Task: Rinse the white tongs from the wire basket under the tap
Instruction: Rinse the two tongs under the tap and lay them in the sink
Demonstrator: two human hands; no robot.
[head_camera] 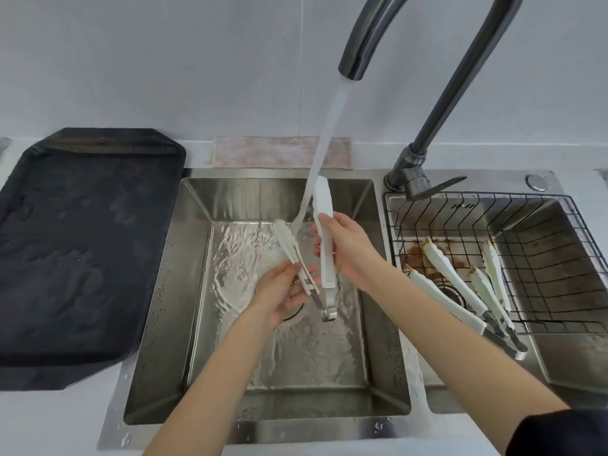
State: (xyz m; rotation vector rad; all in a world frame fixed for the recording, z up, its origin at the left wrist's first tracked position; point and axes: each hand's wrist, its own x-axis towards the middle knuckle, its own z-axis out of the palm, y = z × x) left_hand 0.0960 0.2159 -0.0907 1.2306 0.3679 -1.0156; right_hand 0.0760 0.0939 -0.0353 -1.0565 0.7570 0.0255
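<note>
Stainless steel fills the near view: the sink (158,324), set into a pale worktop, with water rippling over its floor. I see both forearms reach in from the near edge, bare on the left, a dark sleeve (559,432) on the right. My left hand (283,291) lies palm up over the drain, fingers loosely curled round the lower arm of the white tongs (324,232); the right hand (348,251) grips the other arm near its middle. The tongs are spread open in a V, metal hinge pointing toward me, tips away. The stream of water (329,126) from the tap (371,37) lands between the two tips, just beside the right-hand one. To the right, the wire basket (559,258) sits in the second bowl with three more soiled tongs (454,274) leaning over its near rim. Along the left edge lies a black tray (82,241); at the far edge, a folded cloth (263,153) lies against the wall.
</note>
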